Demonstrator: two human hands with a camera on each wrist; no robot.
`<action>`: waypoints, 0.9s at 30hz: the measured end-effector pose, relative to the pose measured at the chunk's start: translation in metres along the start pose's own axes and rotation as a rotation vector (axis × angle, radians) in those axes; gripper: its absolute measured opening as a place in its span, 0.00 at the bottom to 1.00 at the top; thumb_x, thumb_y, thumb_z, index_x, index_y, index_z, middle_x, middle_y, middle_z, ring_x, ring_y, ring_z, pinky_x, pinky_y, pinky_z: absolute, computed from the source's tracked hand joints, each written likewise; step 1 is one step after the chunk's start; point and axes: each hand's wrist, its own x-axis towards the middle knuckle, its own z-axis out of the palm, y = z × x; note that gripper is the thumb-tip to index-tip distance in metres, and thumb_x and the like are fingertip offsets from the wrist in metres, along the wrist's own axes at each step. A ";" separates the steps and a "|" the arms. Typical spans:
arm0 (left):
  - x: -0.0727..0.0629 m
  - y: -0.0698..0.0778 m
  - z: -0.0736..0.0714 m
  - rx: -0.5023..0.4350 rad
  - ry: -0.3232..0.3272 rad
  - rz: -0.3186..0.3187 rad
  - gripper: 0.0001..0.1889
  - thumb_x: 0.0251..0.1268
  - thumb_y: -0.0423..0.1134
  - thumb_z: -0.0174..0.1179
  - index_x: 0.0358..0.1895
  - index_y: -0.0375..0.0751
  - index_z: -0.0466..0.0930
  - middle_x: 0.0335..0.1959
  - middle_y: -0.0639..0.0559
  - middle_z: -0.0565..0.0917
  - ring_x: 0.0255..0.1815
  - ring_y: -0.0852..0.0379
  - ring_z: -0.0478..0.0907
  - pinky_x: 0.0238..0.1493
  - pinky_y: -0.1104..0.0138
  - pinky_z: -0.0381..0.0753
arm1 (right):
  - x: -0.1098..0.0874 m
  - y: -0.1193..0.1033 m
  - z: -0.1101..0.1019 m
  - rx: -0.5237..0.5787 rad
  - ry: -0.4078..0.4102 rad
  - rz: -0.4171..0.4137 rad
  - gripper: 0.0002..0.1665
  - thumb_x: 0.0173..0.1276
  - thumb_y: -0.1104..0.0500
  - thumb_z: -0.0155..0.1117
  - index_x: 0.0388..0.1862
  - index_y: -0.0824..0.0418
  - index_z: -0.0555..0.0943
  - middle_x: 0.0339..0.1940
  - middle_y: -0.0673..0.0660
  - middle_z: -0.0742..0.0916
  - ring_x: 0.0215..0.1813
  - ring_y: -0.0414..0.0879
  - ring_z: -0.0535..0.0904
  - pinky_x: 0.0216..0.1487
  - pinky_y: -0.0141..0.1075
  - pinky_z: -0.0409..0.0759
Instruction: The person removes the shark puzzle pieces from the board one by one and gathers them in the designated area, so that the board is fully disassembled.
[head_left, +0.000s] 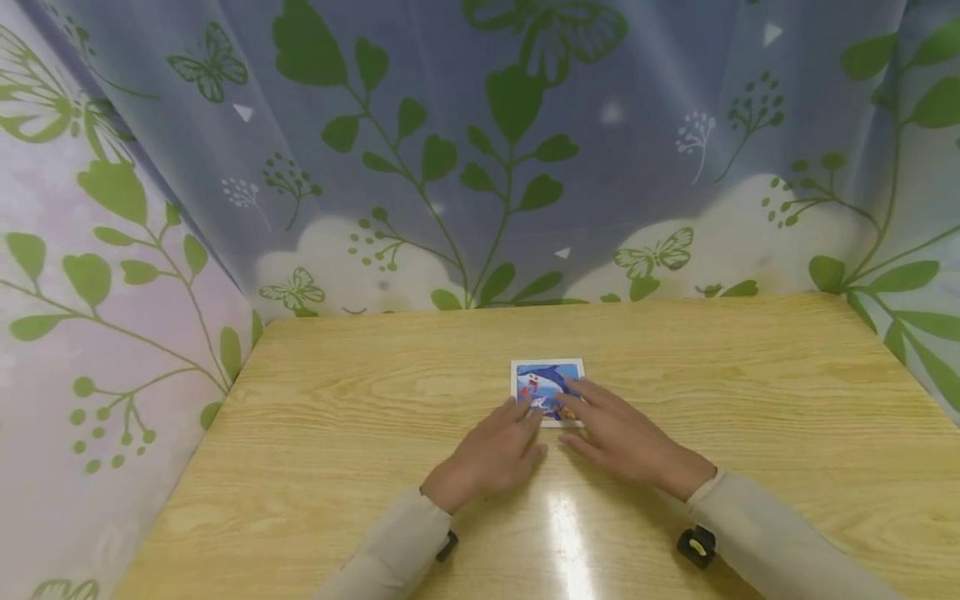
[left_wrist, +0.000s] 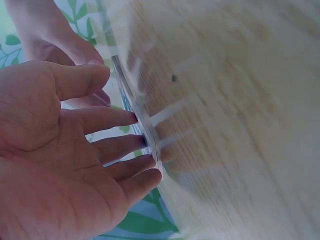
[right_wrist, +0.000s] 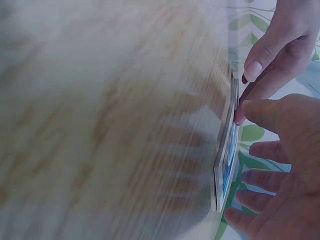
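Observation:
A small square picture board (head_left: 543, 377) with a white border and a blue sea scene, a dolphin-like animal on it, lies flat on the wooden table. My left hand (head_left: 497, 454) reaches over its near left part, fingers spread and fingertips right at the board's surface. From the other side my right hand (head_left: 626, 433) extends its spread fingers over the right part, thumb below the near edge. In the right wrist view the board (right_wrist: 229, 157) is thin, with the right fingertips slightly apart from it. Both hands partly cover the picture.
The light wooden table (head_left: 360, 400) runs back to a curtain (head_left: 420, 200) printed with leaves and butterflies. Similar patterned cloth (head_left: 135, 317) hangs at the left. Dark devices (head_left: 697, 546) sit at both wrists. A bright reflection shows on the table's near side.

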 end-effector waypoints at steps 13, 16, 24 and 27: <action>-0.009 0.004 0.003 0.082 -0.013 0.034 0.28 0.83 0.48 0.44 0.75 0.33 0.63 0.79 0.38 0.57 0.81 0.45 0.51 0.79 0.55 0.50 | 0.012 0.002 0.005 0.023 -0.109 -0.042 0.33 0.74 0.56 0.65 0.71 0.71 0.70 0.74 0.76 0.67 0.75 0.72 0.61 0.73 0.62 0.59; -0.012 0.005 0.002 0.084 -0.005 0.050 0.27 0.83 0.46 0.44 0.75 0.32 0.64 0.79 0.38 0.58 0.81 0.45 0.52 0.79 0.55 0.50 | 0.012 0.001 0.006 0.026 -0.128 -0.052 0.33 0.74 0.56 0.65 0.71 0.71 0.70 0.74 0.76 0.67 0.75 0.72 0.60 0.73 0.63 0.58; -0.013 -0.001 -0.007 0.031 0.081 0.081 0.26 0.80 0.42 0.52 0.70 0.27 0.68 0.73 0.36 0.68 0.77 0.42 0.61 0.76 0.53 0.60 | 0.013 0.000 0.007 0.008 -0.133 -0.052 0.31 0.74 0.56 0.64 0.71 0.70 0.72 0.74 0.75 0.68 0.75 0.71 0.61 0.73 0.62 0.59; -0.008 -0.007 -0.010 0.005 0.100 0.049 0.28 0.76 0.43 0.58 0.71 0.28 0.68 0.73 0.35 0.68 0.76 0.40 0.63 0.75 0.53 0.61 | 0.013 0.001 0.006 0.013 -0.135 -0.051 0.31 0.74 0.57 0.64 0.71 0.70 0.71 0.73 0.76 0.68 0.74 0.71 0.62 0.73 0.62 0.59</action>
